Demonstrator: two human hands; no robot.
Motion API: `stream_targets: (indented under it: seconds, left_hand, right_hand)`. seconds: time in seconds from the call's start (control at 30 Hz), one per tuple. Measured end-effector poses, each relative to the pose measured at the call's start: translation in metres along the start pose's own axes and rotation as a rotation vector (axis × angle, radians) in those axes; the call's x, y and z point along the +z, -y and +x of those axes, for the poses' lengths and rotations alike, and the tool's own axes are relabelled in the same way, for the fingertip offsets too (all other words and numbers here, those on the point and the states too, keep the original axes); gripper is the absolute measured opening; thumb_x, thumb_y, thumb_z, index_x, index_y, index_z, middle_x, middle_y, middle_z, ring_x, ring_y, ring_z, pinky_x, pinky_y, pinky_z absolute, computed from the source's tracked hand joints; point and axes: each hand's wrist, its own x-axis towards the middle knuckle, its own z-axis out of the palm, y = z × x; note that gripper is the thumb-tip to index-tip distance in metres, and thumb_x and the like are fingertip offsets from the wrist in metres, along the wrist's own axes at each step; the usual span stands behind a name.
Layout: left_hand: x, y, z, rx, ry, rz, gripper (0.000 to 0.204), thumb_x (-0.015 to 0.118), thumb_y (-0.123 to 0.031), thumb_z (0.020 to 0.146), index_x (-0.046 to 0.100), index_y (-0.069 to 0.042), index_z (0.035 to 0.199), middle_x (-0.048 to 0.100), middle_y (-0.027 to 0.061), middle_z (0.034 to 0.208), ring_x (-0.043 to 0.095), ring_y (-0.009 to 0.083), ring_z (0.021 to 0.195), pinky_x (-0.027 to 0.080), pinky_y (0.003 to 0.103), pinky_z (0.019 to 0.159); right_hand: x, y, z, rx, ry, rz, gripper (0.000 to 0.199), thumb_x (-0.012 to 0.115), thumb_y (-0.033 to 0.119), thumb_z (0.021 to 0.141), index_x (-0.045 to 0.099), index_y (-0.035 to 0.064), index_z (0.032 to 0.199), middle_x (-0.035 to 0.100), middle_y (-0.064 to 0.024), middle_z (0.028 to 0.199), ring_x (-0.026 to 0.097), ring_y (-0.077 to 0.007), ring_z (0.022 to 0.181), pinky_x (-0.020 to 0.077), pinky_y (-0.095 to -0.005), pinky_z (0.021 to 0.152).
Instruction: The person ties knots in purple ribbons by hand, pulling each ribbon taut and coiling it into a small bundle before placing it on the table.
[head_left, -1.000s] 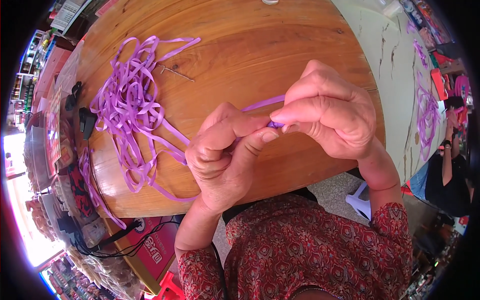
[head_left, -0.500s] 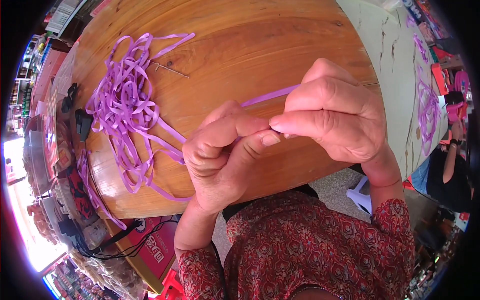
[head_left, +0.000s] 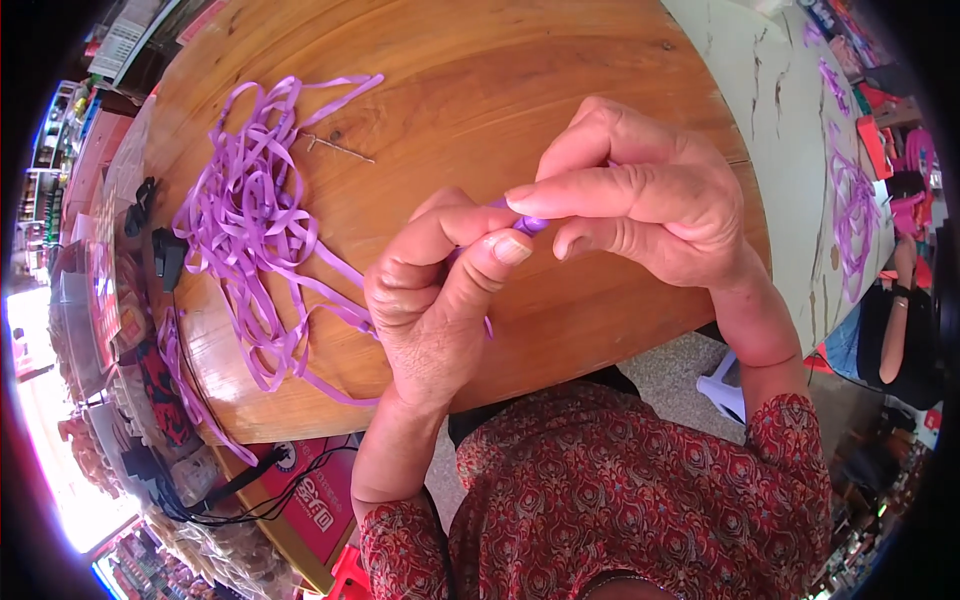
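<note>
My left hand [head_left: 430,290] pinches a purple ribbon between thumb and forefinger, and a small folded or knotted part of the purple ribbon [head_left: 531,225] sticks out at the fingertips. My right hand [head_left: 650,195] has its forefinger on that part, with the thumb held apart below. Its other fingers are curled, and a bit of purple shows among them. To the left, a loose heap of purple ribbon [head_left: 245,215] lies on the wooden table [head_left: 520,90], and strands run from it toward my left hand.
A thin twisted wire-like piece [head_left: 342,150] lies beside the heap. On the right stands a pale marbled table [head_left: 745,70] with more purple ribbon [head_left: 853,215], near another person's arm [head_left: 897,325]. Black cables [head_left: 230,510] and a red box [head_left: 318,500] are at lower left.
My right thumb has parted from the forefinger, and the right hand has shifted slightly up and left. The purple part at my left fingertips now shows more.
</note>
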Motion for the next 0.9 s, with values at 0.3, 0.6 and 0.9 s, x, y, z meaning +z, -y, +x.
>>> stream_targets:
  seconds: [0.3, 0.6, 0.9]
  left_hand:
    - [0.0, -0.003, 0.003, 0.165, 0.05, 0.121, 0.007, 0.068, -0.001, 0.08, 0.066, 0.0, 0.087, 0.057, 0.002, 0.075, 0.047, 0.0079, 0.067, 0.038, 0.021, 0.062]
    - [-0.004, -0.009, 0.006, 0.442, 0.118, 0.555, 0.015, 0.075, -0.003, 0.073, 0.066, -0.001, 0.085, 0.063, 0.0071, 0.075, 0.05, 0.0138, 0.058, 0.04, 0.025, 0.052]
    - [-0.005, -0.008, 0.002, 0.758, 0.15, 0.954, 0.026, 0.076, -0.002, 0.065, 0.066, 0.001, 0.089, 0.047, 0.0024, 0.063, 0.045, 0.0144, 0.049, 0.034, 0.028, 0.042]
  right_hand:
    - [-0.003, 0.01, 0.001, -0.043, -0.051, -0.124, 0.031, 0.074, 0.007, 0.066, 0.07, 0.0027, 0.097, 0.062, -0.0044, 0.082, 0.056, -0.0151, 0.067, 0.0423, -0.0247, 0.055]
    - [-0.002, 0.012, -0.001, -0.163, -0.067, -0.35, 0.027, 0.073, 0.009, 0.061, 0.071, 0.0035, 0.088, 0.06, -0.0016, 0.076, 0.052, -0.0139, 0.063, 0.0414, -0.0234, 0.051]
    - [-0.002, 0.015, -0.003, -0.065, -0.009, -0.263, 0.023, 0.074, 0.011, 0.06, 0.066, 0.0006, 0.079, 0.055, -0.0048, 0.071, 0.05, -0.019, 0.06, 0.0392, -0.0276, 0.049]
